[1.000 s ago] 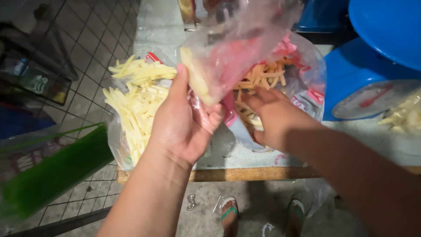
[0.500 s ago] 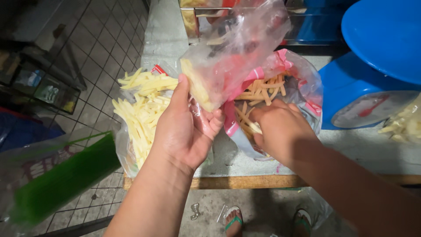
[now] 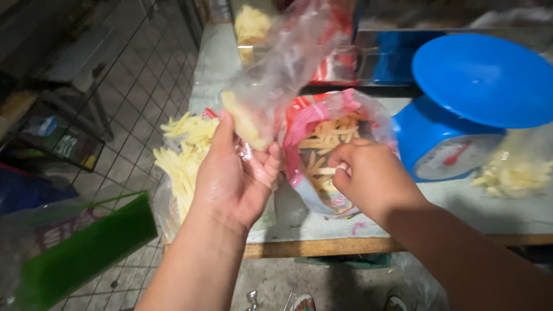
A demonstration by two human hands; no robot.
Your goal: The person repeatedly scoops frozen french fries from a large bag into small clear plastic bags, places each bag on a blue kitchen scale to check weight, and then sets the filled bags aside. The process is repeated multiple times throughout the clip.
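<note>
Above the counter's (image 3: 472, 210) front edge, a clear bag (image 3: 276, 75) with few potato strips is pinched upright by the left hand (image 3: 233, 175); potato strips are gripped by the curled right hand (image 3: 368, 175) inside the red-printed bag (image 3: 322, 144).

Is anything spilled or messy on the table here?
Nothing looks spilled. The pale potato strips left of the left hand lie in an opened clear bag, not loose. The right hand reaches into the red-printed bag of fries. A small pink scrap lies near the table edge.

Left hand (image 3: 233, 175): palm up, thumb up, fingers curled in a pinching grip.
Right hand (image 3: 368, 175): knuckles up, fingers closed tight.
Arms: both reach forward.
</note>
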